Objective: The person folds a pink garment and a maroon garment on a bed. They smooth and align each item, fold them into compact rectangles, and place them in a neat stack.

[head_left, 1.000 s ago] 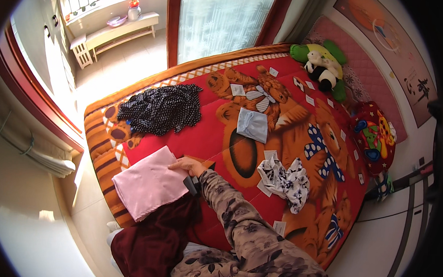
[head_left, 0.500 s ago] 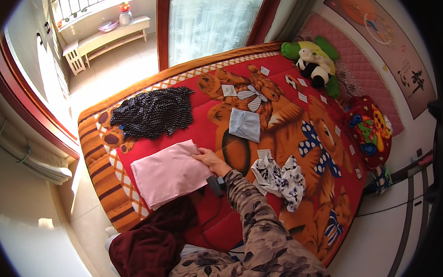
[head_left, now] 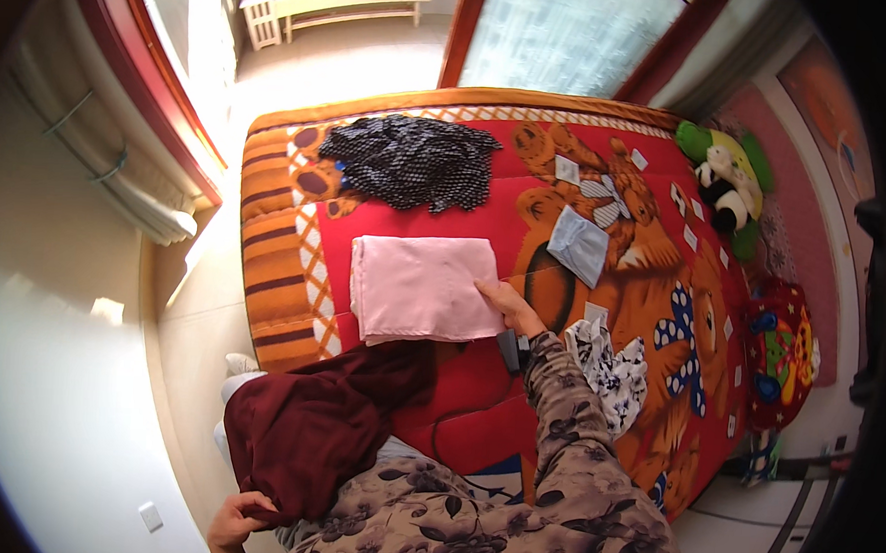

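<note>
A folded pink cloth (head_left: 422,287) lies flat on the red bed cover. My right hand (head_left: 510,306) is closed on its right edge, the forearm reaching up from below; the underside of that grip is hidden. Across my lap and the bed's near edge drapes a dark maroon cloth (head_left: 325,426). At the lower left, my left hand (head_left: 235,524) pinches the near end of that maroon cloth with curled fingers. A small dark grey device (head_left: 509,351) is beside my right wrist.
A black dotted garment (head_left: 414,163) lies crumpled beyond the pink cloth. To the right are a folded light blue cloth (head_left: 578,246), a black-and-white patterned cloth (head_left: 608,370) and several small white cards. Plush toys (head_left: 730,186) and a red cushion (head_left: 780,344) line the far right.
The view has swung, shifting the bed rightward in the picture. My left hand has come into sight at the lower left, on the maroon cloth. My right hand stays at the pink cloth's edge.
</note>
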Available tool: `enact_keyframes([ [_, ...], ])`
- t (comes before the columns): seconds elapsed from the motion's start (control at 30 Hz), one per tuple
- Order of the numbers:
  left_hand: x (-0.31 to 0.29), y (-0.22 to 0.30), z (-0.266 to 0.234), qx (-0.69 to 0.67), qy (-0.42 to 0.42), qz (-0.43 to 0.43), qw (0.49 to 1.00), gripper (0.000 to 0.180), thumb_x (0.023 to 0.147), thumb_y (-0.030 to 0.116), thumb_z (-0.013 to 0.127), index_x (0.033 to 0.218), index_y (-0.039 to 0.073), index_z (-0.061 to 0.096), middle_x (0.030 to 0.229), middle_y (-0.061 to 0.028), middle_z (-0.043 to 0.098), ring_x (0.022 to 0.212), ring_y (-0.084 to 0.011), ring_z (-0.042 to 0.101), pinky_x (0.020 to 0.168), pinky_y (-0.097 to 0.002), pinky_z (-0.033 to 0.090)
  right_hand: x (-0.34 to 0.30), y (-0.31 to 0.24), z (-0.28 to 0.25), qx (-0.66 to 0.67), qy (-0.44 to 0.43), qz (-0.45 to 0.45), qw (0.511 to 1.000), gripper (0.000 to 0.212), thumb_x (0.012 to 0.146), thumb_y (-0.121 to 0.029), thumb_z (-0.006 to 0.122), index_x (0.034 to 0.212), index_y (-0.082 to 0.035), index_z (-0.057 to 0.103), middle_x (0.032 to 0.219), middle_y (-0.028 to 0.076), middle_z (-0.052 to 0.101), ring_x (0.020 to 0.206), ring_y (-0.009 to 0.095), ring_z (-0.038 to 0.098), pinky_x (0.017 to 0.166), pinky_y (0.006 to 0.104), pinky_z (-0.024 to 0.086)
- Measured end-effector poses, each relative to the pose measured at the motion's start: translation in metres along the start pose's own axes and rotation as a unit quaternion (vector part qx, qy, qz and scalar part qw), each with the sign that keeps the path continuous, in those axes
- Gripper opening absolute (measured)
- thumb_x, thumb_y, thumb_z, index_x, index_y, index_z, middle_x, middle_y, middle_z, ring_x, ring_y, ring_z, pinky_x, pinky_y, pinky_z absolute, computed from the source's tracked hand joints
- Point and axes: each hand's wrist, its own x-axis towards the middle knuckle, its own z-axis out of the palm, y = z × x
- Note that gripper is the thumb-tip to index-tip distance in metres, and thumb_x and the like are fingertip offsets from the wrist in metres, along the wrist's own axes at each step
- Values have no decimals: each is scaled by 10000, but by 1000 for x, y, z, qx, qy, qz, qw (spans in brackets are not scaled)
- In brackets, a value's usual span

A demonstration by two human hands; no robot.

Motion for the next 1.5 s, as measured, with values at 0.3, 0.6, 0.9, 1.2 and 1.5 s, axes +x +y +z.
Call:
enact_keyframes([
  [0.3,-7,1,0,-37,14,-13,999,182,729,-76,600,897,-9,619,868,-16,632,811,-94,599,728,-220,485,21,13,-31,-165,165,-281,931,392,854,-302,646,1014,55,616,890,172,668,803,203,623,738,328,483],
  [0.6,-3,0,-2,-52,15,10,998,173,735,-60,608,897,-1,624,867,-15,635,812,-86,596,727,-214,484,-25,32,-143,-189,200,-261,925,376,870,-240,629,1083,69,601,996,112,665,900,151,597,797,278,457],
  [0.9,-10,30,19,-91,159,123,975,294,672,-102,571,948,-8,604,912,-40,634,857,-101,600,798,-226,471,-39,11,-88,-509,369,-369,685,645,829,-297,634,1332,10,371,1283,243,458,1203,377,426,1006,446,336],
  [1.2,-22,59,29,-128,218,269,929,527,675,72,652,1175,-11,506,1166,-81,546,1138,-164,500,1015,-282,320,4,28,23,-723,248,-291,575,652,849,-391,579,1384,-87,362,1430,175,313,1345,341,241,1077,504,182],
  [1.5,-35,106,14,51,129,285,949,439,767,-66,570,1201,-6,530,1160,-84,556,1120,-152,507,997,-274,352,-53,-69,90,-543,198,-403,709,552,824,-266,647,1286,-32,458,1352,182,410,1274,323,356,1045,427,278],
])
